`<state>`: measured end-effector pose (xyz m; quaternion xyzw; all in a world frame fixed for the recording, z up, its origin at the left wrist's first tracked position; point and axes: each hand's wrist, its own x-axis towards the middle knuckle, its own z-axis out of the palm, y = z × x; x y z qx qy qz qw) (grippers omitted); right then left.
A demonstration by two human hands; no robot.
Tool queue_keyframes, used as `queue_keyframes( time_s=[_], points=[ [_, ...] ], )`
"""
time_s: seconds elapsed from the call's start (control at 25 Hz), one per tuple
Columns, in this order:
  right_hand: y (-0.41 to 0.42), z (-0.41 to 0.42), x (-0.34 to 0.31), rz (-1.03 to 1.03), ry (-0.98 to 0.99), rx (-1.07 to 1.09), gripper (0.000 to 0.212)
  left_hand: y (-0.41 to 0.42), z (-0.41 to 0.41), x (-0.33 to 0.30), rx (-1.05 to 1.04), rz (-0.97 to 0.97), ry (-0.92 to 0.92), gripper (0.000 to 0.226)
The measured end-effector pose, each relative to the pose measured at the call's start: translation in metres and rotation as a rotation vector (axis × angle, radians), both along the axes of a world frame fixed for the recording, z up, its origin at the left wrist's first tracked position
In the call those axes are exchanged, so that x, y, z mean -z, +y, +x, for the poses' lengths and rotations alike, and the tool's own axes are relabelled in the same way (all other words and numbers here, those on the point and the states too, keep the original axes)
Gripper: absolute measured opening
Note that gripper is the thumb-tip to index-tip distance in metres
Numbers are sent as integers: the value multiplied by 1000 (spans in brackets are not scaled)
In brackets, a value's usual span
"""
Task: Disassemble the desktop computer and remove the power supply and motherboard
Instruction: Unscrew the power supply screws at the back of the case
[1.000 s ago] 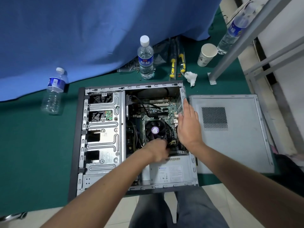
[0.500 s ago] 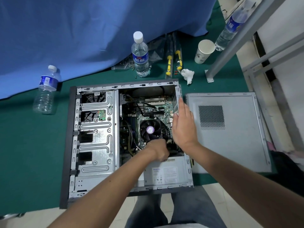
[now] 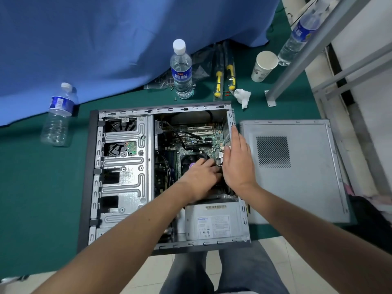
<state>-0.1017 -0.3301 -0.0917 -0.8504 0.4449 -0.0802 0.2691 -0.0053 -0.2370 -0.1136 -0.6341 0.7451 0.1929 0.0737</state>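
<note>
The open desktop case (image 3: 94,166) lies on its side on a green mat. Inside it, the green motherboard (image 3: 197,134) sits at the far end, with the black CPU fan (image 3: 187,160) in its middle. The grey power supply (image 3: 214,223) fills the near right corner. My left hand (image 3: 201,177) reaches over the fan, fingers curled down on a cable connector just right of it; the fingertips are partly hidden. My right hand (image 3: 237,162) lies flat, fingers straight, against the case's right wall.
The removed side panel (image 3: 297,187) lies right of the case. Behind the case are a water bottle (image 3: 182,71), two yellow-handled screwdrivers (image 3: 218,81), a crumpled tissue (image 3: 242,96) and a paper cup (image 3: 264,65). Another bottle (image 3: 58,117) lies left. A metal frame leg (image 3: 297,60) stands right.
My left hand has shifted from the cables beside the power supply up onto the CPU fan. My right hand has stayed on the case wall.
</note>
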Motion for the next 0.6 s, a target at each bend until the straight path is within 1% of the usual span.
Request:
queue_keyframes(
  time_s=[0.12, 0.28, 0.48, 0.6],
  points=[
    [0, 0, 1, -6, 3, 5, 55, -6, -5, 13, 86, 71, -87, 19],
    [-1, -1, 1, 2, -16, 0, 54, -11, 4, 17, 70, 102, -118, 15],
    [-1, -1, 1, 15, -46, 4, 55, -10, 0, 22, 2, 48, -120, 22],
    [-2, -2, 0, 40, -73, 12, 54, -11, -2, 23, 28, 59, -97, 24]
  ],
)
